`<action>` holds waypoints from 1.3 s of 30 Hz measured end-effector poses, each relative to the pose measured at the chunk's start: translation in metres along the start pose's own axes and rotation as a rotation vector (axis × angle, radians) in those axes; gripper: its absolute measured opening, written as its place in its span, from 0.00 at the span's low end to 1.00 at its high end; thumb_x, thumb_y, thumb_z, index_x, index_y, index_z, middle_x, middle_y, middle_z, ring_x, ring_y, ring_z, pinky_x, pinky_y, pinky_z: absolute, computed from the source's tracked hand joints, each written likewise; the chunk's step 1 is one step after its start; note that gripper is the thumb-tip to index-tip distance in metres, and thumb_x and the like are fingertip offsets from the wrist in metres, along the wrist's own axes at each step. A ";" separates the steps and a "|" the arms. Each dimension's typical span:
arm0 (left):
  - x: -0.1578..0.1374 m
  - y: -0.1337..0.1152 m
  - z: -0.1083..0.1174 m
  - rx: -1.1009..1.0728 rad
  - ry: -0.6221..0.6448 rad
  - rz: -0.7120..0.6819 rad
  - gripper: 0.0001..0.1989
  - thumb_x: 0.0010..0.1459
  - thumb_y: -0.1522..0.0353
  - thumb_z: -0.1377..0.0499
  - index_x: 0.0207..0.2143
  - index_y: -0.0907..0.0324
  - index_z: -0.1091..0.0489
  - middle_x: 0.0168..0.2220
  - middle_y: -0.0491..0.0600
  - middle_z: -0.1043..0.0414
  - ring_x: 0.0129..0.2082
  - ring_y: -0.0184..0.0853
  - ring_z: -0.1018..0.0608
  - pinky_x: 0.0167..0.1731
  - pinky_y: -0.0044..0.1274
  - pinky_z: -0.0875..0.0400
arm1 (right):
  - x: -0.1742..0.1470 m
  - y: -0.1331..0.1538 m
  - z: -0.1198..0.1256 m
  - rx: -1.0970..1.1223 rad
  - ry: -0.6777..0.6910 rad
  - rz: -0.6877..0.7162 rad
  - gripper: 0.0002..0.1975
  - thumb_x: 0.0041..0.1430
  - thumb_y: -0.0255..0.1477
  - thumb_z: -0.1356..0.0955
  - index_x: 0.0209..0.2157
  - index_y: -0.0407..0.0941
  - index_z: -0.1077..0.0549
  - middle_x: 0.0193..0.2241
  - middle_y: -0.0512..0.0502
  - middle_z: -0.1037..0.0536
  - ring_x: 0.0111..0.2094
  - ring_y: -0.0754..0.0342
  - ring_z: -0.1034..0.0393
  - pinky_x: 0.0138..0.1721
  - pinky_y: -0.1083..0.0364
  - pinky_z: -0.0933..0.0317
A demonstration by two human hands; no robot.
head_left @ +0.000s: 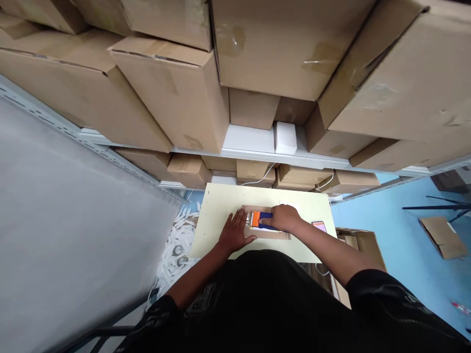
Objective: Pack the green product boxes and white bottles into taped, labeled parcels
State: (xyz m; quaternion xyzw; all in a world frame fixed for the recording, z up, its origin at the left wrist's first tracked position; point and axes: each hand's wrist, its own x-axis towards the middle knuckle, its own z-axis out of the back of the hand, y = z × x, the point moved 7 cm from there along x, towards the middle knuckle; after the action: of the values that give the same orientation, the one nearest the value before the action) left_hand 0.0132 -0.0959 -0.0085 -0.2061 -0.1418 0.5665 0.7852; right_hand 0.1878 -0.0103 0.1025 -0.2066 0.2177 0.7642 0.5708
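A small flat cardboard box [270, 235] lies on the pale yellow table. My left hand [233, 232] rests on its left end with the fingers stretched out and the thumb apart. My right hand [285, 218] is wrapped around an orange and blue tape dispenser [256, 219], which sits on top of the box. The dispenser's orange end points left, close to my left fingertips. Shiny clear tape seems to show between that end and my left hand, though it is small. My right palm hides part of the dispenser's blue body.
A phone [319, 226] lies at the right of the table [217, 196]. Behind it, shelves [253, 139] hold many cardboard boxes [169, 93] and a small white box [285, 138]. White scraps [180, 235] cover the floor at left. An open carton [368, 245] stands at right.
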 end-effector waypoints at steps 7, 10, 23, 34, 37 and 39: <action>-0.001 0.004 -0.003 0.066 -0.013 0.005 0.55 0.58 0.44 0.38 0.76 0.63 0.55 0.76 0.63 0.57 0.74 0.55 0.46 0.72 0.43 0.56 | -0.020 -0.079 -0.002 0.052 -0.015 -0.032 0.36 0.53 0.65 0.33 0.36 0.46 0.18 0.36 0.35 0.17 0.38 0.40 0.22 0.35 0.51 0.38; 0.000 0.005 -0.004 0.091 -0.015 0.004 0.56 0.58 0.43 0.39 0.76 0.62 0.57 0.76 0.63 0.58 0.74 0.55 0.45 0.72 0.43 0.55 | -0.039 -0.143 -0.006 0.015 -0.005 -0.098 0.37 0.54 0.67 0.35 0.32 0.45 0.19 0.33 0.34 0.18 0.36 0.40 0.23 0.33 0.50 0.41; 0.000 0.001 0.001 0.181 -0.014 0.021 0.56 0.62 0.45 0.41 0.76 0.65 0.65 0.76 0.66 0.64 0.74 0.55 0.45 0.68 0.44 0.44 | -0.022 -0.197 -0.113 0.384 -0.022 -0.192 0.32 0.62 0.60 0.37 0.35 0.45 0.21 0.31 0.42 0.19 0.35 0.47 0.24 0.32 0.56 0.43; 0.001 -0.001 0.001 0.113 0.002 0.043 0.56 0.61 0.46 0.39 0.76 0.63 0.65 0.77 0.64 0.67 0.73 0.57 0.43 0.67 0.43 0.40 | -0.038 -0.169 -0.178 0.542 -0.259 -0.172 0.51 0.54 0.50 0.26 0.71 0.43 0.47 0.60 0.33 0.29 0.59 0.39 0.30 0.54 0.47 0.35; 0.000 0.000 0.000 0.109 0.005 0.045 0.56 0.62 0.47 0.39 0.76 0.63 0.66 0.77 0.64 0.68 0.72 0.57 0.42 0.66 0.43 0.39 | -0.038 -0.153 -0.189 0.525 -0.390 -0.283 0.53 0.54 0.48 0.26 0.71 0.40 0.51 0.59 0.30 0.29 0.57 0.37 0.30 0.55 0.45 0.35; 0.000 0.000 0.000 0.103 0.004 0.046 0.56 0.62 0.47 0.39 0.76 0.62 0.67 0.77 0.64 0.69 0.72 0.57 0.41 0.66 0.43 0.38 | -0.040 -0.144 -0.193 0.518 -0.488 -0.332 0.54 0.54 0.49 0.26 0.70 0.37 0.53 0.58 0.27 0.30 0.57 0.35 0.31 0.56 0.43 0.36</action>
State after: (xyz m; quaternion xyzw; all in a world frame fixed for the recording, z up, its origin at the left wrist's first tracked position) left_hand 0.0132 -0.0957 -0.0089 -0.1698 -0.1059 0.5905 0.7818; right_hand 0.3500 -0.1147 -0.0477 0.0999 0.2248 0.6081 0.7548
